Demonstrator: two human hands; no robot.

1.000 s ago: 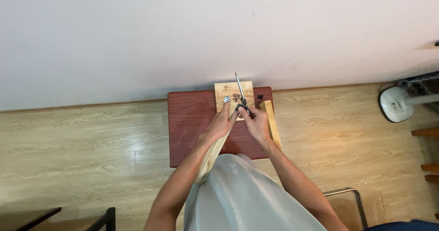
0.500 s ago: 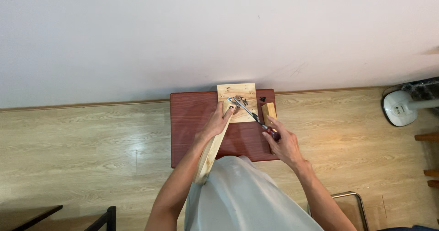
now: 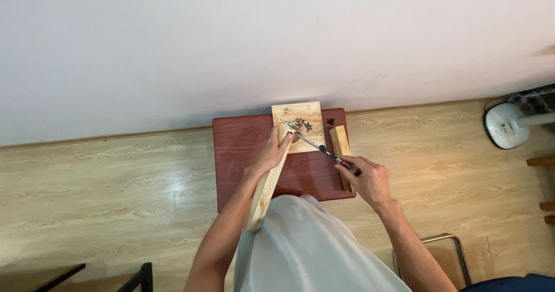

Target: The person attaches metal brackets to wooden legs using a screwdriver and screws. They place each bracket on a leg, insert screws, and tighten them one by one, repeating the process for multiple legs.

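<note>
Head view, looking straight down: the left hand (image 3: pixel 270 153) is clenched around the upper end of a long pale wooden batten (image 3: pixel 265 191), fingers wrapped over its far edge, holding it slanted so that its lower end reaches back to the person's light shirt. The right hand (image 3: pixel 367 179) grips the dark handle of a hammer (image 3: pixel 319 147), whose thin shaft runs up and to the left, its metal head resting at the top of the batten just beside the left fingertips. Behind the hammer head lies a square pale wooden board (image 3: pixel 300 114) with a few small dark nails (image 3: pixel 305 125) scattered on it. A shorter wooden block (image 3: pixel 340 147) lies to the right, under the hammer shaft. All sit on a low reddish-brown table (image 3: pixel 237 153) on pale wood-plank flooring, against a white wall; a white fan base (image 3: pixel 507 124) stands at far right.
</note>
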